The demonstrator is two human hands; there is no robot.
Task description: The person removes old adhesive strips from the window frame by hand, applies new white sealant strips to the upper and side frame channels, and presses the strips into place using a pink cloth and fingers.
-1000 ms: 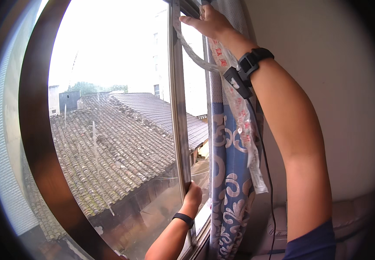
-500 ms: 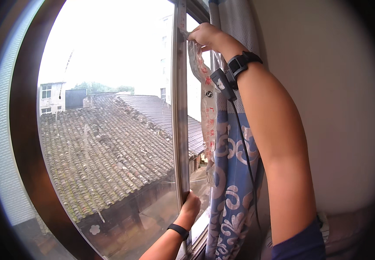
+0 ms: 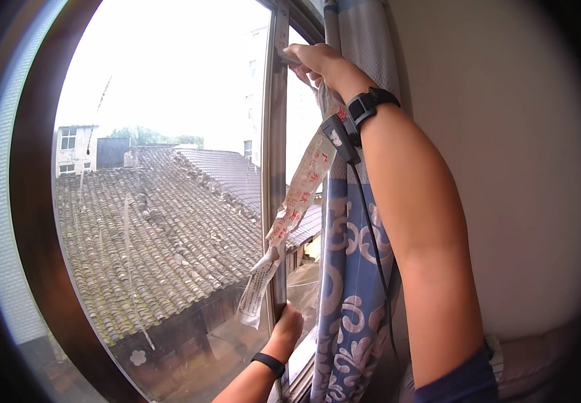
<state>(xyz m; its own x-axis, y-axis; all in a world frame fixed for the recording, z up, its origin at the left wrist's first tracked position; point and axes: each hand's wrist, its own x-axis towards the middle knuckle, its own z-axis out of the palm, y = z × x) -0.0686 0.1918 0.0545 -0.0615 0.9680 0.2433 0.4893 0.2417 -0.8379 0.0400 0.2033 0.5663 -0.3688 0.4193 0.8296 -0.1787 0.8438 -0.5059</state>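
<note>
My right hand [image 3: 314,59] is raised high beside the upright metal edge of a sliding window sash [image 3: 275,134]. Its fingers are closed on a strip of protective film [image 3: 307,178], whitish and see-through with red print. Above the fingers, film still lies flat on the sash edge. Below them, the loose length hangs slantwise down to the left, and its crumpled lower end crosses in front of the sash and glass. Lower down, my left hand [image 3: 287,327] is wrapped round the same sash edge. Both wrists carry black bands.
A blue and grey patterned curtain [image 3: 351,269] hangs right of the window, against a pale wall [image 3: 492,168]. A black device with a cable [image 3: 341,140] dangles by my right wrist. Tiled roofs [image 3: 163,235] show through the glass [image 3: 189,363].
The film strip's loose end has swung left, from hanging beside the curtain to lying across the sash edge. My right hand has come slightly lower; my left hand keeps its hold.
</note>
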